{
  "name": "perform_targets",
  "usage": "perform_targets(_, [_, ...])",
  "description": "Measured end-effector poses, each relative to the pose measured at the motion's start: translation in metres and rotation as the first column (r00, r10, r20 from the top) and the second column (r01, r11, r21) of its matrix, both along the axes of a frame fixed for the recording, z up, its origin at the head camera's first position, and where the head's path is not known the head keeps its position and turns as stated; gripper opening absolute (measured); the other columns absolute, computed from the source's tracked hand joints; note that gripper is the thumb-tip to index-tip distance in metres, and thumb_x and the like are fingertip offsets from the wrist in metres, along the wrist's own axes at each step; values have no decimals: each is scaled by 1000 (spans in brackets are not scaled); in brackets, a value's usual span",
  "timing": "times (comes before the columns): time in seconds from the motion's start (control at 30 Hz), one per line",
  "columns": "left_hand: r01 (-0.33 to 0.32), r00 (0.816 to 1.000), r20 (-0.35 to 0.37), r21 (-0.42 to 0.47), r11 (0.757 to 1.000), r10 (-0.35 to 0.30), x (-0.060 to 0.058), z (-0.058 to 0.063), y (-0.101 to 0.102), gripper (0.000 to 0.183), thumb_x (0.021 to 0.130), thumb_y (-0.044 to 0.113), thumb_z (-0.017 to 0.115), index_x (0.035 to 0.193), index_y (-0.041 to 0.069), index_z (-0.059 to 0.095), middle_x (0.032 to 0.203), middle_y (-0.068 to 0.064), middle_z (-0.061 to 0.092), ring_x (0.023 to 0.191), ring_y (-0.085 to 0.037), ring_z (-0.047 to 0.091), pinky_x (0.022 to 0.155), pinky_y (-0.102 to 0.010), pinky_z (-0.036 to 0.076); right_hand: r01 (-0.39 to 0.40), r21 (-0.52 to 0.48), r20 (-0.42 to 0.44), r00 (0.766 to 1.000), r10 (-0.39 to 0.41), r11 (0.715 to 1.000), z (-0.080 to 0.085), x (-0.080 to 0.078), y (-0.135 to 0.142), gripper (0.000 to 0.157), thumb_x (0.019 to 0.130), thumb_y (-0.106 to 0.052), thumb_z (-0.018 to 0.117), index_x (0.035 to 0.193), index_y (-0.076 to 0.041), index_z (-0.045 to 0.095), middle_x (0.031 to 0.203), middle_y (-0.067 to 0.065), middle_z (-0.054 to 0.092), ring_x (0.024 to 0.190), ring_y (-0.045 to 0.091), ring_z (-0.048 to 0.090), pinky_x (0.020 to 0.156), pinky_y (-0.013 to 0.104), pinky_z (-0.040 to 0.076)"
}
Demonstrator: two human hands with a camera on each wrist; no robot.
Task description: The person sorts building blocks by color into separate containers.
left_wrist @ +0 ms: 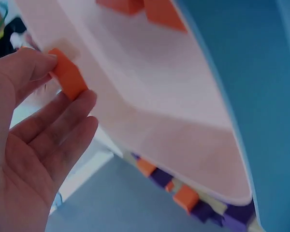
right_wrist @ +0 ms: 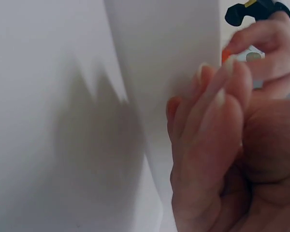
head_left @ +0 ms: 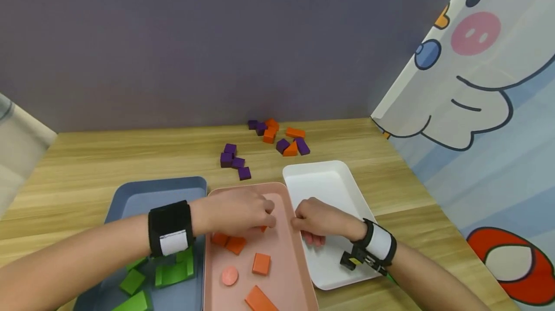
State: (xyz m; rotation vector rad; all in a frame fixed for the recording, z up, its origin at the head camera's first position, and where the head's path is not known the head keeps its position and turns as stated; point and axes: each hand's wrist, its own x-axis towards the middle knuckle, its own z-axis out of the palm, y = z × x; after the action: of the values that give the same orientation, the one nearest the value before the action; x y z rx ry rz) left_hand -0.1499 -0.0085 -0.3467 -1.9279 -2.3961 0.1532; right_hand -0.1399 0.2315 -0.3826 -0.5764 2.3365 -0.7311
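In the head view my left hand [head_left: 238, 209] is over the far part of the pink tray [head_left: 282, 253]. Thumb and fingers pinch an orange block [left_wrist: 69, 75], which shows clearly in the left wrist view; the other fingers stay loosely bent. Across the tray border my right hand [head_left: 321, 219] has its fingers curled at the near-side rim of the white tray [head_left: 323, 176], knuckles overlapping the pink tray's edge. Its fingertips [right_wrist: 220, 106] lie in front of the white wall in the right wrist view; whether they grip the rim I cannot tell.
More orange blocks [head_left: 261, 263] and a pink disc [head_left: 230, 276] lie in the pink tray. Left of it, a blue tray [head_left: 162, 188] contains several green blocks [head_left: 175, 272]. Purple blocks [head_left: 227, 159] and orange blocks [head_left: 296, 132] are scattered behind the trays, before a grey wall [head_left: 217, 60].
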Motion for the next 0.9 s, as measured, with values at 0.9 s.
perform_targets(0.9, [-49,985,165,-48,998,57,-13,3,11,11,89,25,64,99,22,67,85,8,57,66,-5,46,60,-18,39,-15,-15,0,1000,15,1000,-1,-2,3,42,93,-18,47,54,-11,60,43,-3,54,35,11,52,38,30,46])
